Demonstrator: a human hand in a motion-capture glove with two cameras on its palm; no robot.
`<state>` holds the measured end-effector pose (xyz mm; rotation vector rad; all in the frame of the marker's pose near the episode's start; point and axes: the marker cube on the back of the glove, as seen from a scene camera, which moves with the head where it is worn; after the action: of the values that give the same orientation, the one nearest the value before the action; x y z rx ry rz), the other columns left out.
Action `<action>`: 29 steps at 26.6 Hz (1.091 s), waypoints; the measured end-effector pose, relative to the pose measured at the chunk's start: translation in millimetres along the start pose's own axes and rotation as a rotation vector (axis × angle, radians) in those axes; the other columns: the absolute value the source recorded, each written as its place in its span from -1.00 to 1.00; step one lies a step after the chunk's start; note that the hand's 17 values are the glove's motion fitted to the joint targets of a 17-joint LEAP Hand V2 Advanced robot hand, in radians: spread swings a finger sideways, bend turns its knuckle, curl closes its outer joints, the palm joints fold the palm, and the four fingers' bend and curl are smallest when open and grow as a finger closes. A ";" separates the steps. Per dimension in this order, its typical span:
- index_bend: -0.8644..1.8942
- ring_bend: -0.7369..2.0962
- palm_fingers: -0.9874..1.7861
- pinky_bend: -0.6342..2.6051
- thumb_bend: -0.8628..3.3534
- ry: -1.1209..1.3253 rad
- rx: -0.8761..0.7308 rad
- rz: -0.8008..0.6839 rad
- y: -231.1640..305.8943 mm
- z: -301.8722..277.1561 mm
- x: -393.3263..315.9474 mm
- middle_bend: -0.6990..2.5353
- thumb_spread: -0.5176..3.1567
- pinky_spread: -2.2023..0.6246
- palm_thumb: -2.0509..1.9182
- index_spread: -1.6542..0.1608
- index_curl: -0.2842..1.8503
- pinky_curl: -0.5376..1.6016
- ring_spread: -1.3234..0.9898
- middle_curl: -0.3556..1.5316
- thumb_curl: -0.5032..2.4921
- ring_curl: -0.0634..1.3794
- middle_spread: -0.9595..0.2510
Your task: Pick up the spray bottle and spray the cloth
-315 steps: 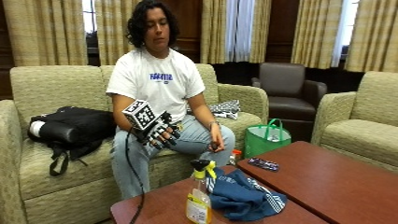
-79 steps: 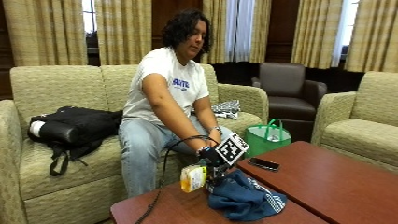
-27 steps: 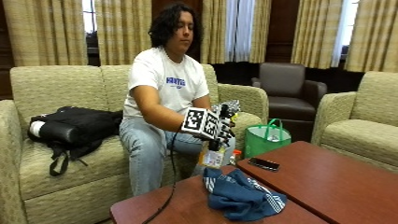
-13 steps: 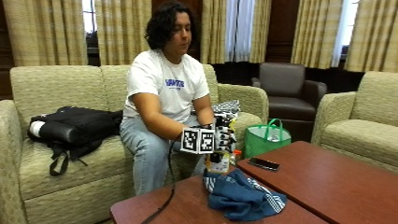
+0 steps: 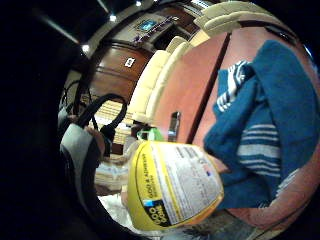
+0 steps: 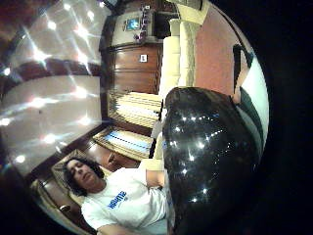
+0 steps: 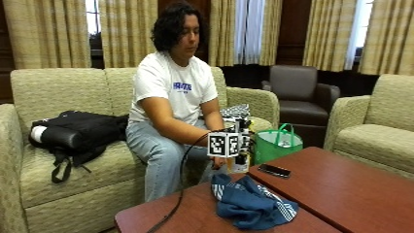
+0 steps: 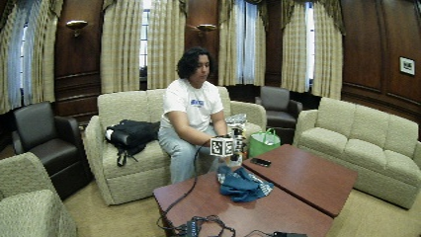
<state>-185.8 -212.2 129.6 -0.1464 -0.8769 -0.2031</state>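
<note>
In the outside view my gloved right hand grips the spray bottle near its top. The bottle hangs roughly upright just above the table's back edge, right behind the blue striped cloth. That cloth lies crumpled on the brown table. In the little finger side palm view the bottle's yellow label fills the near field, with the cloth spread on the table beyond it. The wide outside view shows the same hand, bottle and cloth. A shiny black shape blocks much of the thumb side palm view.
A black phone lies on the table to the right of the bottle. A green bag stands on the floor behind it. A black backpack rests on the sofa. Cables lie at the table's near edge.
The bottle, which stood on the table at first, is now held in my right hand. Over the last second the hand lowered it from chest height to just behind the cloth.
</note>
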 end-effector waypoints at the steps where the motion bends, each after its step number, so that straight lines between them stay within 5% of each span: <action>1: -0.10 -0.02 0.69 -0.33 -0.60 -0.003 -0.011 -0.003 -1.3 7.1 -0.2 -0.21 -0.54 0.35 0.49 0.55 -0.17 -0.12 -0.03 -0.04 -0.09 -0.23 0.24; 12: -0.10 -0.03 0.69 -0.33 -0.60 0.064 -0.259 -0.013 6.6 92.2 32.5 -0.21 -0.54 0.35 0.49 0.55 -0.17 -0.12 -0.03 -0.04 -0.09 -0.24 0.24; 29: -0.09 -0.02 0.70 -0.34 -0.61 0.051 -0.081 -0.063 -51.7 123.9 54.4 -0.20 -0.55 0.34 0.48 0.54 -0.16 -0.12 -0.04 -0.04 -0.09 -0.24 0.23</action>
<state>-256.7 -242.7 252.2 -0.1885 -0.8235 -0.3002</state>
